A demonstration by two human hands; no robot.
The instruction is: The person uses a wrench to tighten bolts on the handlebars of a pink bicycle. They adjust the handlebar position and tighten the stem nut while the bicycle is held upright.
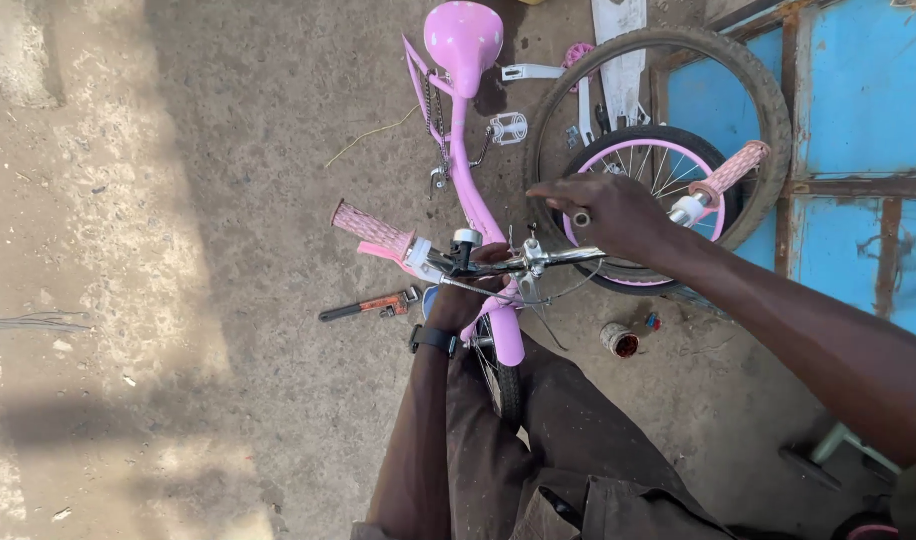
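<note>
Head view: the pink bicycle is seen from above, its front wheel mostly hidden between the knees. The left hand is clenched around the stem under the handlebar. The right hand rests on the bar, fingers loosely bent; a firm grasp cannot be confirmed. A wrench lies nearby.
</note>
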